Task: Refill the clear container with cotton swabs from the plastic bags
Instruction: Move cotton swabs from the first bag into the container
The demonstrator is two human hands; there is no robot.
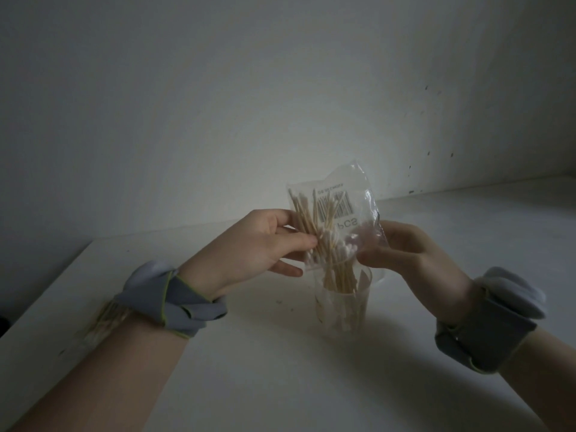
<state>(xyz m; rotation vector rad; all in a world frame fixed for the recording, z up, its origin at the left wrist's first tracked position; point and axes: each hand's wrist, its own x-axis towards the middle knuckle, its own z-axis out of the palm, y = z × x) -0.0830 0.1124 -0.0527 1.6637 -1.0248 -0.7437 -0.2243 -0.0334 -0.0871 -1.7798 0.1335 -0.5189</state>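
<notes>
Held up over a white table (280,385): one clear plastic bag (358,213), print upside down, bearing one barcode label (333,205) and the letters "PCS". Pinched along its left edge by the left hand (258,241), thumb and fingers curled onto the film and the wooden sticks inside. Gripped along its right edge by the right hand (405,254), fingers curled round the plastic. Packed inside the bag, too many to count: cotton swabs (311,226), white tips crowded toward the lower end.

Standing upright on the table directly below the bag, between the two hands: one clear container (343,307), partly filled with more swabs reaching up to the bag's lower edge. Exact meeting of bag mouth and container rim: cannot tell.

Lying at the near left edge of the table, beside the left wrist: one further bundle of swabs (103,319), blurred. Wrapped round the wrists: two grey fabric cuffs (184,304), one on each. Behind everything, one plain pale wall (218,88), dark specks at the far right.
</notes>
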